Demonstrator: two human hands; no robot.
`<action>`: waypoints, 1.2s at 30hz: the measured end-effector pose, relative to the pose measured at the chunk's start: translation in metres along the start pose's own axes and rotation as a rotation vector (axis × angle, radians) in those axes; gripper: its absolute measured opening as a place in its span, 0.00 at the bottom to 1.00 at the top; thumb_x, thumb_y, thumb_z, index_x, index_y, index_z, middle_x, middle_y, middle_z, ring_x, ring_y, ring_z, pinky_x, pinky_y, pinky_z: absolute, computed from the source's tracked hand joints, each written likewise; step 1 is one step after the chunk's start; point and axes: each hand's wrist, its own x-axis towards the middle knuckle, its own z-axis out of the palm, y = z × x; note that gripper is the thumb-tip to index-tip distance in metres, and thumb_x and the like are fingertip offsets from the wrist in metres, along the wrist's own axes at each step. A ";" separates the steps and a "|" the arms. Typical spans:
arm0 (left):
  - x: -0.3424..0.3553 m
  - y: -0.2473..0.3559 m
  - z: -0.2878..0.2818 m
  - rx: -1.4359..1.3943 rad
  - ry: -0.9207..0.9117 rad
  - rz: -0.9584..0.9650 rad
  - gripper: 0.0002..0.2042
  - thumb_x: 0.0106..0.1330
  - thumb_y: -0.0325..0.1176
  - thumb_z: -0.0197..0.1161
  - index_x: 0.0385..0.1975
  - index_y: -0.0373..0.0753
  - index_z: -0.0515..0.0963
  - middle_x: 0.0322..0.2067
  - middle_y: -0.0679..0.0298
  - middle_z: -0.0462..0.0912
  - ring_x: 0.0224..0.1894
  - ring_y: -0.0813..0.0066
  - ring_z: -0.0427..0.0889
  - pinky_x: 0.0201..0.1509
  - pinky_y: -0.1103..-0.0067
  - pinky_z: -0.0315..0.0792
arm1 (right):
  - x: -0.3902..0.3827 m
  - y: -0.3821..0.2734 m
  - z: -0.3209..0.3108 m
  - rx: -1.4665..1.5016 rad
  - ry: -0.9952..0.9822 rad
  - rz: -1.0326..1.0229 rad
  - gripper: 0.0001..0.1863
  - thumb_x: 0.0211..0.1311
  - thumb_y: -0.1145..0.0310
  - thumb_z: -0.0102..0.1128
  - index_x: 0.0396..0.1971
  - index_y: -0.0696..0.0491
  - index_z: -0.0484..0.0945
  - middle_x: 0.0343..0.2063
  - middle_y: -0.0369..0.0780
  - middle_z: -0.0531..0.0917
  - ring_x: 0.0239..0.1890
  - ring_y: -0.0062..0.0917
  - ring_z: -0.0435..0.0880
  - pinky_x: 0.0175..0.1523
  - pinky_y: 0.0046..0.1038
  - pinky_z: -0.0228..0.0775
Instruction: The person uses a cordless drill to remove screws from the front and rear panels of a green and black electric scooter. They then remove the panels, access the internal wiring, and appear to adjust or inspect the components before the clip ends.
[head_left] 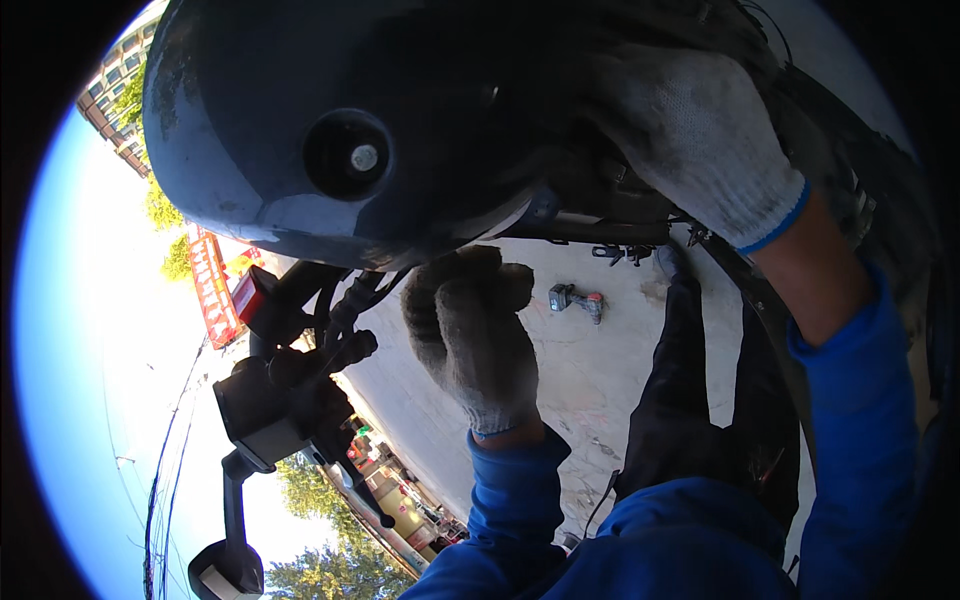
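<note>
A large, dark, glossy body panel of a scooter or motorbike fills the upper part of the view, with a round recess in it. Both my hands wear whitish knitted work gloves. My left hand is just below the panel's lower edge, its fingers curled in; whatever they hold, if anything, does not show. My right hand reaches in at the panel's right side, against dark parts of the vehicle. Its fingers are lost in shadow behind the glove's back.
The handlebar with its lever and a mirror stick out at the left. A cordless power drill lies on the pale ground beyond my left hand. My dark-trousered legs stand beside the vehicle.
</note>
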 end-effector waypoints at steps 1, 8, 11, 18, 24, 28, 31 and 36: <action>0.004 0.009 0.003 -0.075 0.030 0.044 0.14 0.79 0.37 0.60 0.57 0.38 0.78 0.49 0.55 0.86 0.40 0.63 0.89 0.47 0.71 0.85 | 0.000 -0.001 0.002 -0.016 -0.006 0.012 0.14 0.67 0.59 0.70 0.49 0.48 0.87 0.39 0.42 0.90 0.32 0.33 0.91 0.36 0.27 0.86; 0.012 0.019 0.009 1.306 0.190 0.438 0.17 0.74 0.24 0.63 0.61 0.38 0.76 0.52 0.59 0.87 0.53 0.66 0.87 0.65 0.67 0.78 | -0.005 0.005 0.003 0.028 -0.036 -0.024 0.15 0.72 0.55 0.65 0.48 0.50 0.86 0.37 0.42 0.89 0.29 0.32 0.89 0.34 0.27 0.84; 0.010 0.018 0.005 1.094 0.245 0.310 0.14 0.75 0.25 0.62 0.59 0.38 0.78 0.47 0.59 0.89 0.51 0.67 0.88 0.65 0.67 0.77 | -0.009 0.005 -0.001 0.002 -0.070 0.015 0.16 0.72 0.56 0.64 0.47 0.52 0.86 0.36 0.43 0.89 0.29 0.32 0.89 0.33 0.28 0.83; 0.014 0.020 0.006 0.401 0.459 0.043 0.08 0.71 0.24 0.64 0.47 0.37 0.83 0.38 0.61 0.89 0.43 0.67 0.88 0.54 0.71 0.80 | -0.005 0.024 -0.026 0.435 -0.434 0.261 0.15 0.73 0.58 0.64 0.46 0.55 0.86 0.32 0.44 0.88 0.28 0.30 0.87 0.36 0.27 0.82; 0.012 0.018 0.000 1.235 0.171 0.542 0.08 0.74 0.25 0.61 0.50 0.37 0.82 0.36 0.61 0.89 0.41 0.68 0.89 0.52 0.71 0.82 | -0.014 0.073 -0.037 0.109 -0.296 -0.189 0.18 0.69 0.71 0.64 0.57 0.50 0.83 0.54 0.47 0.81 0.53 0.36 0.84 0.54 0.32 0.85; 0.008 0.019 0.007 1.311 0.068 0.601 0.13 0.76 0.28 0.60 0.57 0.36 0.79 0.39 0.59 0.88 0.42 0.66 0.88 0.51 0.71 0.84 | -0.012 0.077 -0.043 0.109 -0.344 -0.138 0.22 0.66 0.73 0.64 0.61 0.45 0.81 0.60 0.45 0.79 0.60 0.38 0.82 0.61 0.33 0.82; -0.018 0.002 0.035 0.422 0.001 0.252 0.14 0.77 0.29 0.59 0.59 0.34 0.77 0.42 0.57 0.86 0.43 0.68 0.86 0.45 0.74 0.83 | -0.011 0.077 -0.046 0.114 -0.317 -0.153 0.24 0.65 0.73 0.63 0.62 0.44 0.81 0.60 0.44 0.80 0.60 0.38 0.82 0.64 0.32 0.80; -0.031 -0.020 0.092 0.088 -0.175 -0.158 0.18 0.77 0.36 0.60 0.62 0.34 0.77 0.49 0.56 0.85 0.46 0.67 0.86 0.49 0.74 0.82 | -0.011 0.084 -0.045 0.167 -0.283 -0.202 0.24 0.65 0.73 0.63 0.61 0.45 0.81 0.58 0.45 0.82 0.61 0.38 0.82 0.65 0.32 0.80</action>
